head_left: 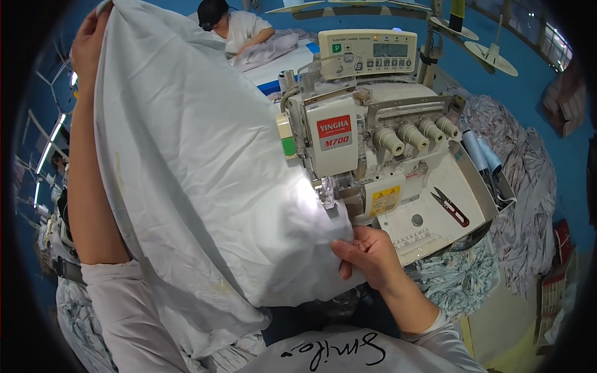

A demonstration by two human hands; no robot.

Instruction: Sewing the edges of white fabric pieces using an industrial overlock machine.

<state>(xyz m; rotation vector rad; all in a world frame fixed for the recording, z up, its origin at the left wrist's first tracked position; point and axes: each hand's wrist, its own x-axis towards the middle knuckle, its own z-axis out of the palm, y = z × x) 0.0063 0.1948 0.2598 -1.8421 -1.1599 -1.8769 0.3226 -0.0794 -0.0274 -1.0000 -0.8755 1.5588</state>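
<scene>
A large pale grey-white cloth [186, 143] stretches between my hands and covers the left part of the work surface. High at the upper left, my left hand [90, 43] is closed on the cloth's edge, lifting it. My right hand [367, 255] pinches the near right edge of the cloth between thumb and fingers, just below the presser foot [326, 193] of a white overlock sewing machine [336, 137]. A lamp lights the cloth beside the foot. The cloth reaches the foot; whether it lies under it I cannot tell.
Thread snips [451, 207] with dark red handles lie on the machine's plate. Blue thread cones [482, 152] stand to its right. Heaped grey fabric [516, 180] and greenish fabric [457, 280] lie at the right. Beyond the machine, another person [239, 31] handles cloth at a table.
</scene>
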